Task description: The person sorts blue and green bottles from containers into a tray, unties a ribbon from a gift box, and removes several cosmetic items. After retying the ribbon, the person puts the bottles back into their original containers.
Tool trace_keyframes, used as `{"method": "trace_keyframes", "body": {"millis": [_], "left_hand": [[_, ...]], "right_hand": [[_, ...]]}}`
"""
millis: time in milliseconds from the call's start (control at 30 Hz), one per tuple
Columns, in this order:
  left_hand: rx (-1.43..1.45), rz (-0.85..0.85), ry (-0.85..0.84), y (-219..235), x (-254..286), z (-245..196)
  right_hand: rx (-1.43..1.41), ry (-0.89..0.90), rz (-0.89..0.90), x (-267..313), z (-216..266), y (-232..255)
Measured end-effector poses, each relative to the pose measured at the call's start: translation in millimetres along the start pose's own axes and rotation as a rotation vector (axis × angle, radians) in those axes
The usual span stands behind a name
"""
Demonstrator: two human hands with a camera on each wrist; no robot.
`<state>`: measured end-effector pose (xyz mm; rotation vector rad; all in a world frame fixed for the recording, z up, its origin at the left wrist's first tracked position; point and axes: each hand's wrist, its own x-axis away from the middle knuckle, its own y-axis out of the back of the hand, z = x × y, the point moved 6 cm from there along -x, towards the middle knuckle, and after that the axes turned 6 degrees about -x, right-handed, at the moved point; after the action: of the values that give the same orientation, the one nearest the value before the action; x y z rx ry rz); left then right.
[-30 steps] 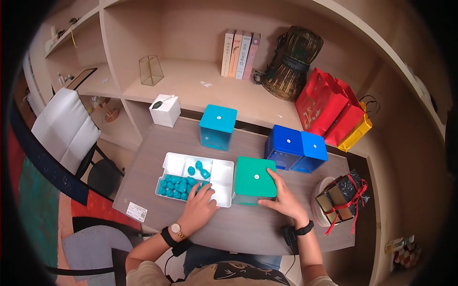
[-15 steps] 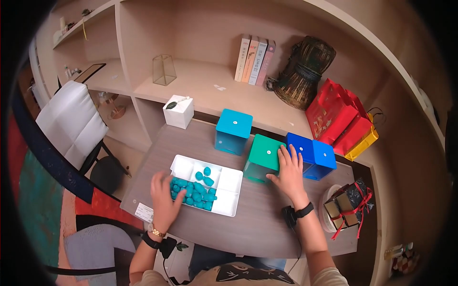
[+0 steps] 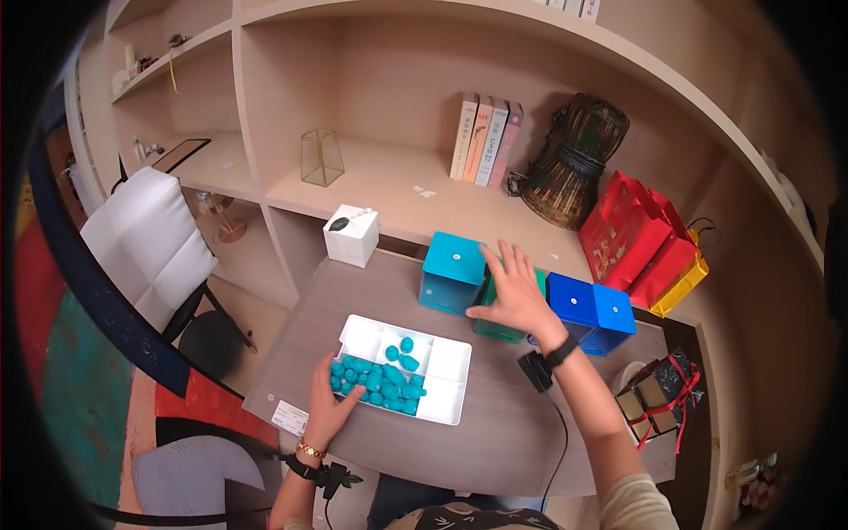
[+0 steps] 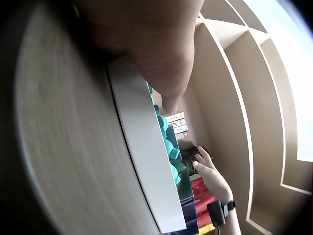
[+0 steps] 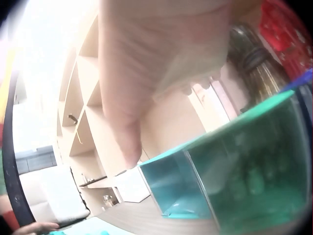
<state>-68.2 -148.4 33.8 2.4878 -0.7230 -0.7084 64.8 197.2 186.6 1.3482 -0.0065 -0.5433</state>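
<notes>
My left hand [image 3: 329,406] is at the left end of a white compartment tray [image 3: 449,367], fingers along its side and thumb over the front edge. Teal rounded pieces [image 3: 378,382] fill the tray's front left compartment; several more lie in the one behind. My right hand [image 3: 517,296] is spread over a green-lidded clear box [image 5: 259,181], hiding much of it in the head view. Its fingertips reach beside a teal-lidded box [image 3: 452,265]. In the right wrist view the thumb is right at that lid's corner, and the two boxes stand side by side.
Two blue-lidded boxes [image 3: 572,305] stand right of the green one. A white cube [image 3: 352,238] is at the back left. Gift boxes [image 3: 655,402] with red ribbon sit at the table's right. Books [image 3: 486,141], a woven drum-shaped object [image 3: 574,163] and red bags [image 3: 627,234] stand on the shelf.
The green box has gone from beside the tray to the back row, between the teal and blue boxes. My left hand has left the pieces for the tray's left end. The view has shifted.
</notes>
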Motion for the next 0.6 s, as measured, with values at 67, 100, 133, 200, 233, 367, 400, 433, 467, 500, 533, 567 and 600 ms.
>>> {"method": "trace_keyframes", "body": {"millis": [67, 100, 133, 200, 233, 367, 400, 433, 467, 500, 533, 567, 600], "left_hand": [[0.000, 0.006, -0.016, 0.9, 1.7, -0.7], [-0.001, 0.008, -0.024, 1.8, 2.2, -0.9], [-0.002, 0.017, -0.032, 2.3, 2.3, -1.3], [-0.003, 0.030, -0.049, 1.9, 1.8, -1.9], [-0.005, 0.033, -0.056, 1.4, 1.4, -2.1], [-0.020, 0.050, -0.068, 1.7, 2.0, -1.2], [-0.018, 0.057, -0.071, 0.7, 2.4, -1.2], [-0.021, 0.067, -0.079, 0.4, 3.0, -1.5], [-0.024, 0.076, -0.088, -0.1, 2.6, -2.3], [-0.028, 0.083, -0.096, -0.5, 2.0, -3.5], [-0.034, 0.088, -0.099, -0.6, 1.4, -4.6], [-0.042, 0.092, -0.100, 0.1, 1.1, -5.6], [-0.053, 0.099, -0.099, 1.4, 1.3, -6.6]], "right_hand": [[0.052, 0.068, 0.067, -35.7, 1.1, -13.1], [0.070, 0.043, 0.161, -53.5, -3.3, -22.7], [0.087, 0.020, 0.255, -71.5, -8.2, -32.8], [0.090, -0.025, 0.422, -98.6, -18.6, -51.8], [0.074, -0.047, 0.498, -108.4, -25.5, -59.6], [-0.100, -0.040, 0.547, -121.7, -20.9, -72.7], [-0.150, -0.035, 0.542, -120.4, -17.8, -69.1], [-0.132, 0.012, 0.482, -118.7, -13.7, -65.8], [-0.114, 0.059, 0.420, -117.3, -6.7, -62.7], [-0.095, 0.108, 0.360, -116.1, -0.1, -58.1], [-0.093, 0.158, 0.327, -115.1, 5.2, -52.2], [-0.094, 0.208, 0.294, -113.5, 15.0, -40.9], [-0.099, 0.258, 0.262, -110.3, 26.3, -27.0]]}}
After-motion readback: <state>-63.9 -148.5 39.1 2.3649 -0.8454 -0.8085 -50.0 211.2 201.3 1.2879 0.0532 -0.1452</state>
